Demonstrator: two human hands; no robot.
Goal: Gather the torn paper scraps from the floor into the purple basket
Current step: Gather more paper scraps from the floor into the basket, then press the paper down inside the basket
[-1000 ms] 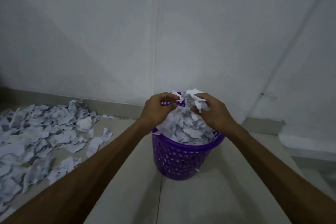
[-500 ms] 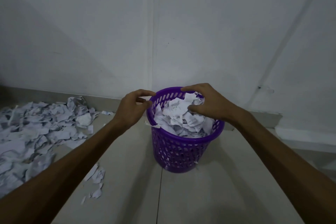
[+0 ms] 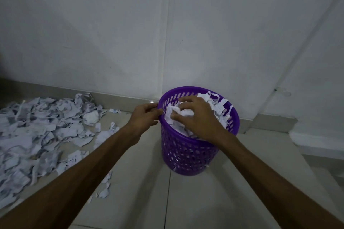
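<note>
The purple basket stands on the floor near the wall, filled to the rim with white paper scraps. My right hand lies on top of the scraps inside the basket, fingers spread and bent down onto them. My left hand is at the basket's left rim, fingers curled against its edge. A large heap of torn paper scraps covers the floor to the left. A few loose scraps lie beside my left forearm.
White walls meet in a corner right behind the basket, with a low grey skirting along the floor. A raised white ledge runs at the right. Pale floor tiles lie in front of the basket.
Both hands dropped from above the basket. The right hand now presses on the scraps inside, moved further left. The left hand went to the rim. The scraps sit lower in the basket.
</note>
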